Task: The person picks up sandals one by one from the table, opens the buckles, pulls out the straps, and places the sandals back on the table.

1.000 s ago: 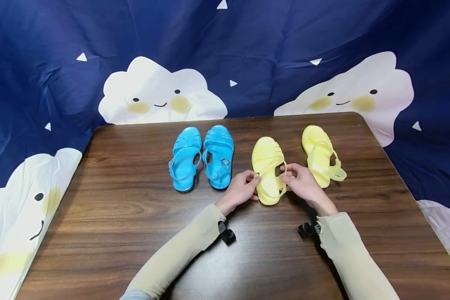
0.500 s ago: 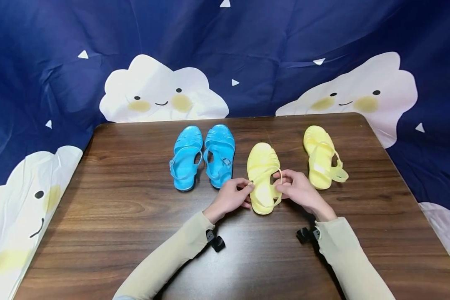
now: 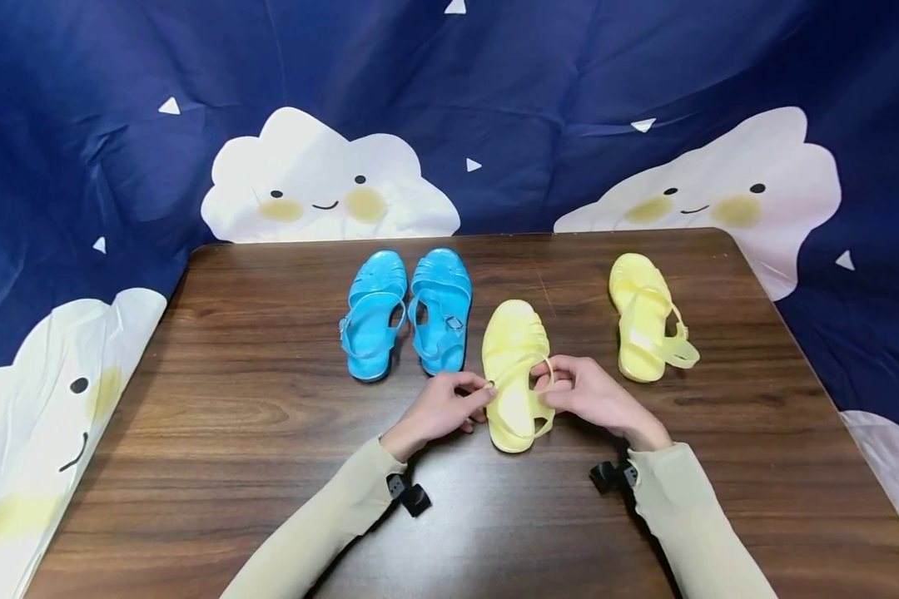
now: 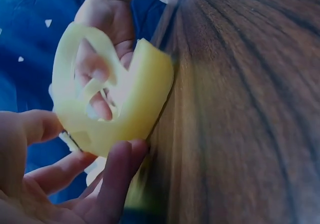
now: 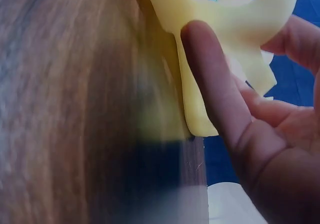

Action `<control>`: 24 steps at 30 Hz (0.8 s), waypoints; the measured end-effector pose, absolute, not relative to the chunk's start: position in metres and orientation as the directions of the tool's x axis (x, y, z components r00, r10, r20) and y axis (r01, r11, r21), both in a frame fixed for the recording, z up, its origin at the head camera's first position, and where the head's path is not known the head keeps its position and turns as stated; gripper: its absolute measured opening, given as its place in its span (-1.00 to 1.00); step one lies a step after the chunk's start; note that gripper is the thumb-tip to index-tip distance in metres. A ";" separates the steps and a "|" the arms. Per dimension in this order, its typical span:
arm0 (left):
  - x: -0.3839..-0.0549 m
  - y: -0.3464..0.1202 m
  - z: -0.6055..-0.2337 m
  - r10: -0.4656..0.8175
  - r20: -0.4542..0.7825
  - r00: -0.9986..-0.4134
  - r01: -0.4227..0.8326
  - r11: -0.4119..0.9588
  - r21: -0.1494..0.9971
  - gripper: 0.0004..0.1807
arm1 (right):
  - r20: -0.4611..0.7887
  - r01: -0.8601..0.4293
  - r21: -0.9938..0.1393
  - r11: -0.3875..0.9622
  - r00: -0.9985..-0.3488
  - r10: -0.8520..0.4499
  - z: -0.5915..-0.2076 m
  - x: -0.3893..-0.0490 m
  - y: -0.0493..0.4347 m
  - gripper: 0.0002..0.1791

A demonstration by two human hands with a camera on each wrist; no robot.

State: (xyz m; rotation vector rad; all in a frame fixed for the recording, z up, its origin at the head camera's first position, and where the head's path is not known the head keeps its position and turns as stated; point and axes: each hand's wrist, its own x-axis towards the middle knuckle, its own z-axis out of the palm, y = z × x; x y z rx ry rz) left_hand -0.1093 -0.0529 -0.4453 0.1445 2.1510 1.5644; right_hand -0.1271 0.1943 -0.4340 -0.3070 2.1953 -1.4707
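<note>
In the head view a yellow jelly sandal point(image 3: 513, 333) lies on the table, toe pointing away from me, between both hands. My left hand point(image 3: 436, 406) pinches the buckle side of its ankle strap. From the other side my right hand point(image 3: 598, 398) grips the strap and side. The left wrist view shows the sandal's heel point(image 4: 155, 69) close to the wood, with left fingers point(image 4: 120, 171) around the buckle. A right finger point(image 5: 207, 59) presses against the sandal's side in the right wrist view. A second yellow sandal point(image 3: 635, 312) lies to the right, its strap hanging out.
Two blue sandals point(image 3: 370, 324) stand side by side left of the yellow one, toes toward the back. The brown wooden table point(image 3: 240, 399) ends at a dark blue curtain point(image 3: 494, 75) with cloud prints. A black wrist camera point(image 3: 415, 499) sits on each sleeve.
Both hands have drawn the middle yellow sandal toward me and slightly left, away from the second yellow one. The blue sandals and the second yellow sandal have stayed in place.
</note>
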 end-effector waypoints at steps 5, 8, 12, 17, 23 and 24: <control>-0.108 -0.061 -0.446 0.393 -0.329 -0.859 -0.184 0.363 0.913 -0.73 | -0.269 0.019 -0.894 0.449 -0.823 -0.501 -0.434 -0.127 0.194 -0.64; -0.108 -0.064 -0.447 0.419 -0.344 -0.840 -0.193 0.362 0.912 -0.76 | -0.264 -0.019 -0.890 0.456 -0.792 -0.550 -0.435 -0.129 0.196 -0.62; -0.108 -0.068 -0.447 0.453 -0.378 -0.807 -0.240 0.334 0.912 -0.77 | -0.258 -0.037 -0.900 0.435 -0.759 -0.598 -0.435 -0.130 0.197 -0.60; -0.108 -0.072 -0.446 0.481 -0.399 -0.781 -0.260 0.330 0.907 -0.77 | -0.290 0.011 -0.914 0.405 -0.715 -0.636 -0.435 -0.128 0.196 -0.55; -0.107 -0.075 -0.443 0.515 -0.393 -0.762 -0.247 0.329 0.911 -0.77 | -0.311 0.037 -0.917 0.397 -0.688 -0.656 -0.436 -0.128 0.195 -0.52; -0.107 -0.076 -0.443 0.518 -0.392 -0.761 -0.244 0.331 0.912 -0.77 | -0.313 0.038 -0.917 0.398 -0.686 -0.657 -0.436 -0.128 0.194 -0.51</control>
